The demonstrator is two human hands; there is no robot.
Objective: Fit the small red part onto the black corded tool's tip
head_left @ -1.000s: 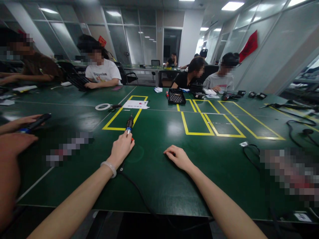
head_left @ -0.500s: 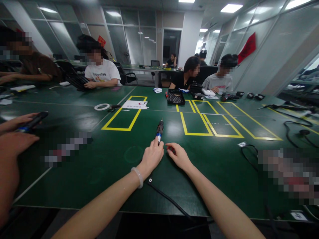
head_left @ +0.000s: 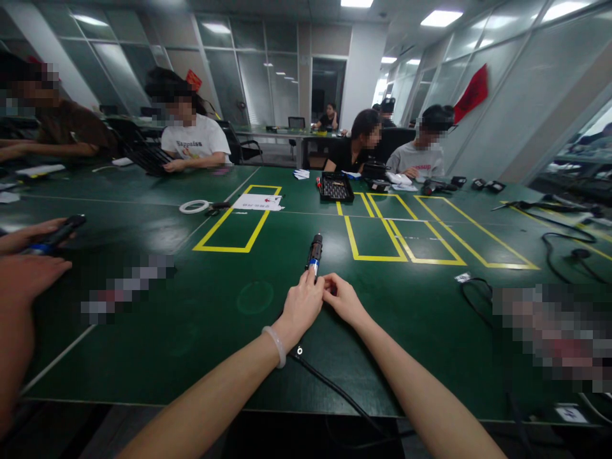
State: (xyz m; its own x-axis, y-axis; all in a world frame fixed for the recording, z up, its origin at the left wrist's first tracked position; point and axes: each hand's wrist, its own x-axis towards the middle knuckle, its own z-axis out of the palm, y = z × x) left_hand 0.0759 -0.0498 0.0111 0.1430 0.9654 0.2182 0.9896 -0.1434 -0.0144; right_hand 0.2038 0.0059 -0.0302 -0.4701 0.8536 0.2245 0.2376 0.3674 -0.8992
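My left hand (head_left: 302,305) is wrapped round the rear of a black corded tool with a blue band (head_left: 313,252), its tip pointing away from me over the green table (head_left: 268,357). The tool's black cable (head_left: 335,392) trails back toward the table's near edge. My right hand (head_left: 343,298) lies beside the left one, fingers curled and touching it at the tool's grip; whether it holds the tool I cannot make out. A pale bangle sits on my left wrist.
Yellow taped rectangles (head_left: 238,223) mark the table ahead. A black parts tray (head_left: 336,187), a white ring (head_left: 194,206) and a paper sheet (head_left: 257,202) lie farther off. Another person's hands (head_left: 29,255) hold a similar tool at left. Cables (head_left: 568,248) lie at right. Several people sit across the table.
My left hand has carried the tool rightward from the yellow rectangle at left to the middle of the table. It now touches my right hand, which stayed almost still.
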